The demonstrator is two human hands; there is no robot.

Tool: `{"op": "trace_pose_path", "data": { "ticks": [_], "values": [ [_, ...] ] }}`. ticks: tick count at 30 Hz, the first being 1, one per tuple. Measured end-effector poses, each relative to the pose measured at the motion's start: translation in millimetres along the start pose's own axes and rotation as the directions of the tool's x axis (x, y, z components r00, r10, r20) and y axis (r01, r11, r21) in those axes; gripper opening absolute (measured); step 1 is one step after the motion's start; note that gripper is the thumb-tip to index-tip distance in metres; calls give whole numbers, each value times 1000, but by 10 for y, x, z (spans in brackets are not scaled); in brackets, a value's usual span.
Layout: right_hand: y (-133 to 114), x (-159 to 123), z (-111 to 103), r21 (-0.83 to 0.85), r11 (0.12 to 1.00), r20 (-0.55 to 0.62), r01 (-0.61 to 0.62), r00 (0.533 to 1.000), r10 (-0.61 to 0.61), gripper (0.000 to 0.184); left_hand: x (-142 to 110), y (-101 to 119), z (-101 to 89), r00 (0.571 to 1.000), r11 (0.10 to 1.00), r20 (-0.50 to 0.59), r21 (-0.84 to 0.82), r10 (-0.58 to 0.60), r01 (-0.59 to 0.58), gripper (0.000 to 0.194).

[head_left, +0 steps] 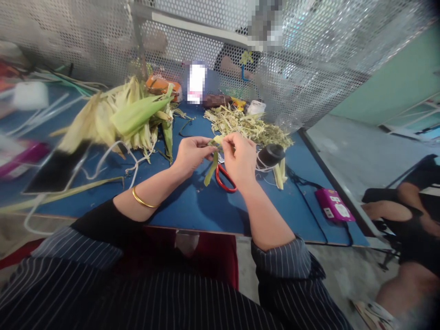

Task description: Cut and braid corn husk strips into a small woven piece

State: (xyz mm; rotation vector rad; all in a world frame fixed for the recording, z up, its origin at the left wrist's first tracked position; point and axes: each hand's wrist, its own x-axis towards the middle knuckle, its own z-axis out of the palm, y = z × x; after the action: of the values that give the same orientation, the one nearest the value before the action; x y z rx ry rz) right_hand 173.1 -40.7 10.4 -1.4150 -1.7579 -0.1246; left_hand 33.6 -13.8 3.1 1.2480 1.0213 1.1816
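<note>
Above the middle of the blue table point(209, 211), my left hand point(194, 156) and my right hand point(239, 158) meet at their fingertips. Pinched between them is a corn husk strip point(211, 169), pale at the top, with a green end hanging down below my left fingers. Scissors point(226, 179) with red handles lie under my hands, their blades partly hidden. A black spool point(270, 155) with white thread sits just right of my right hand. Beyond my hands is a pile of shredded husk pieces point(240, 123).
A heap of whole corn husks point(134, 114) lies at the back left, near a black phone-like slab point(58, 167) and white cords. A lit screen point(196, 83) stands at the back before a perforated metal partition point(192, 36). A purple packet point(333, 205) lies right; another person point(409, 215) sits beyond.
</note>
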Motion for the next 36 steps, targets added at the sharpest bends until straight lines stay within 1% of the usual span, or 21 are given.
{"op": "trace_pose_path", "data": {
  "ticks": [2, 3, 5, 7, 9, 11, 13, 15, 17, 18, 20, 22, 24, 26, 27, 28, 30, 32, 34, 36],
  "values": [
    [14, 15, 12, 57, 998, -2, -32, 999, 32, 9, -9, 2, 8, 1000, 1000, 16, 7, -4, 4, 17],
    [22, 22, 16, 79, 996, 17, -31, 999, 29, 8, -13, 0, 9, 999, 1000, 33, 10, 1, -2, 16],
    [35, 33, 20, 88, 996, 67, 8, 998, -13, 10, -16, -12, 8, 997, 1000, 71, 13, 23, -24, 14],
    [39, 37, 19, 56, 997, 101, 62, 993, -68, 9, -15, -32, 3, 994, 999, 98, 20, 38, -41, 12],
    [37, 38, 16, 10, 996, 103, 93, 990, -93, 7, -11, -50, -3, 992, 998, 114, 28, 45, -48, 12],
    [32, 39, 12, -24, 994, 92, 103, 991, -100, 8, -7, -64, -9, 991, 999, 130, 29, 29, -33, 12],
    [30, 39, 15, -33, 996, 76, 88, 993, -85, 8, -4, -72, -15, 988, 1000, 153, 19, -8, 5, 14],
    [37, 36, 30, 17, 1000, 63, 17, 998, -19, 8, -2, -78, -20, 984, 999, 174, -2, -43, 44, 15],
    [52, 24, 65, 144, 983, 69, -113, 992, 104, 9, 1, -83, -23, 980, 997, 188, -24, -62, 68, 16],
    [61, 15, 89, 225, 956, 88, -188, 981, 172, 11, 3, -85, -24, 979, 997, 190, -32, -68, 75, 16],
    [76, -6, 148, 375, 869, 133, -323, 946, 295, 14, 8, -88, -22, 979, 995, 187, -34, -82, 90, 16],
    [81, -27, 207, 484, 773, 160, -410, 910, 383, 17, 14, -91, -17, 979, 995, 179, -23, -94, 100, 16],
    [77, -37, 248, 573, 685, 170, -450, 883, 438, 18, 23, -94, -13, 980, 995, 171, -6, -98, 101, 17],
    [75, -30, 256, 624, 635, 184, -456, 875, 448, 19, 33, -96, -11, 983, 995, 149, -1, -103, 104, 18],
    [77, -20, 244, 625, 642, 178, -444, 882, 437, 20, 39, -97, -12, 985, 994, 131, -7, -111, 113, 18],
    [80, -9, 223, 608, 673, 157, -422, 894, 419, 21, 46, -98, -14, 987, 992, 108, -18, -122, 125, 19],
    [86, 16, 162, 526, 773, 82, -356, 925, 370, 23, 62, -98, -24, 988, 988, 64, -52, -140, 143, 20],
    [82, 33, 94, 427, 858, 22, -287, 951, 308, 22, 77, -93, -36, 991, 988, 33, -81, -132, 134, 22],
    [65, 37, 44, 341, 912, 17, -228, 971, 236, 18, 83, -81, -44, 994, 991, 5, -85, -106, 106, 22],
    [39, 29, 22, 268, 947, 42, -177, 984, 172, 14, 75, -62, -41, 997, 995, -16, -65, -76, 75, 21]
  ]
}}
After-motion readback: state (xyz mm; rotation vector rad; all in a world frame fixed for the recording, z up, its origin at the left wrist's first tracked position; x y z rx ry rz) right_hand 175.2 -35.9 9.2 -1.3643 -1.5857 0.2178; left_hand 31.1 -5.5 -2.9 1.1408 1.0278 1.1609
